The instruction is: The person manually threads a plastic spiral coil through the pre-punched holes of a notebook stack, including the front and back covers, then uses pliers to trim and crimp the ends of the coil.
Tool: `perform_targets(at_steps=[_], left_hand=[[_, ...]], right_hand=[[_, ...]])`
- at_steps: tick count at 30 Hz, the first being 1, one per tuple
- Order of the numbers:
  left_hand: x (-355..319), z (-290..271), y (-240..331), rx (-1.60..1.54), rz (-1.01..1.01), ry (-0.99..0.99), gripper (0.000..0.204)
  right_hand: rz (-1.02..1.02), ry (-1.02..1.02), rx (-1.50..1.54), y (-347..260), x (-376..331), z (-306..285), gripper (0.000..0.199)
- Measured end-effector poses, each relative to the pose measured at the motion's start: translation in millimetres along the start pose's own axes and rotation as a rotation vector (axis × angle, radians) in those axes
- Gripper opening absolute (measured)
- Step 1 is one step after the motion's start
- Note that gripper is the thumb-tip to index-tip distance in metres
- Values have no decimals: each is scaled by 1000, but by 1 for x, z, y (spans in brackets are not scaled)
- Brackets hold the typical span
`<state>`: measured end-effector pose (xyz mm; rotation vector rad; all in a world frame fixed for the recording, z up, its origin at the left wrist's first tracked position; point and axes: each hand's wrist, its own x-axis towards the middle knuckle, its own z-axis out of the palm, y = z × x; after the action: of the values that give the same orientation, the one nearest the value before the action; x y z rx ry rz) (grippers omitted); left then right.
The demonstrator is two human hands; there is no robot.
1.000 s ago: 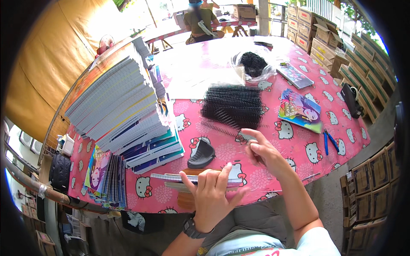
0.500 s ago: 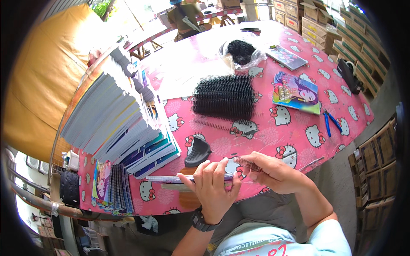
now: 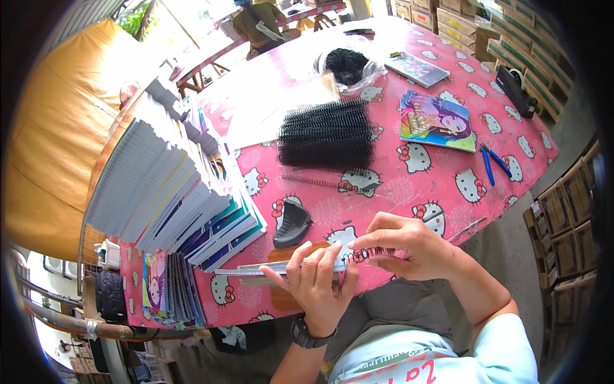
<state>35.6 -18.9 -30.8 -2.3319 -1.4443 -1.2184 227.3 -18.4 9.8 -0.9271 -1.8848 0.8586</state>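
Observation:
At the near edge of the table, my left hand (image 3: 314, 281) grips a thin notebook (image 3: 248, 269), its fingers over the top and its thumb toward the right end. A dark spiral binding coil (image 3: 378, 251) is pinched in my right hand (image 3: 416, 248), close against the notebook's right end. Whether the coil is threaded into the holes cannot be made out. Just beyond my left hand lies a black curved, ribbed piece (image 3: 292, 223) beside a brown wooden board (image 3: 286, 299), partly hidden by the notebook. Farther off is a thick pile of black spiral coils (image 3: 326, 136), one loose coil (image 3: 313, 182) before it.
Tall stacks of unbound notebooks (image 3: 150, 182) stand at left, with bound notebooks (image 3: 182, 291) nearer. Right of the coils lie colourful notebooks (image 3: 438, 121) and blue-handled pliers (image 3: 492, 165). A plastic bag of black coils (image 3: 348, 67) sits farther back. Another person (image 3: 259, 27) sits beyond the table.
My right hand has moved slightly up and left, bringing the coil to the notebook's end. The notebook is tilted differently in my left hand. The whole view has shifted a little.

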Motion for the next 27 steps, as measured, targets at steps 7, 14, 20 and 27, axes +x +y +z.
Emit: perform_targets(at_steps=[7, 14, 20, 27], left_hand=[[-3, 3, -2, 5, 8, 13, 32], [-5, 3, -3, 26, 21, 15, 36], [-6, 4, -4, 22, 33, 15, 38], [7, -21, 0, -308, -116, -107, 40]], right_hand=[[-117, -13, -61, 9, 3, -2, 35], [-103, -208, -81, 7, 10, -5, 40], [-177, -237, -165, 8, 11, -6, 46], [-28, -267, -120, -14, 14, -6, 39]])
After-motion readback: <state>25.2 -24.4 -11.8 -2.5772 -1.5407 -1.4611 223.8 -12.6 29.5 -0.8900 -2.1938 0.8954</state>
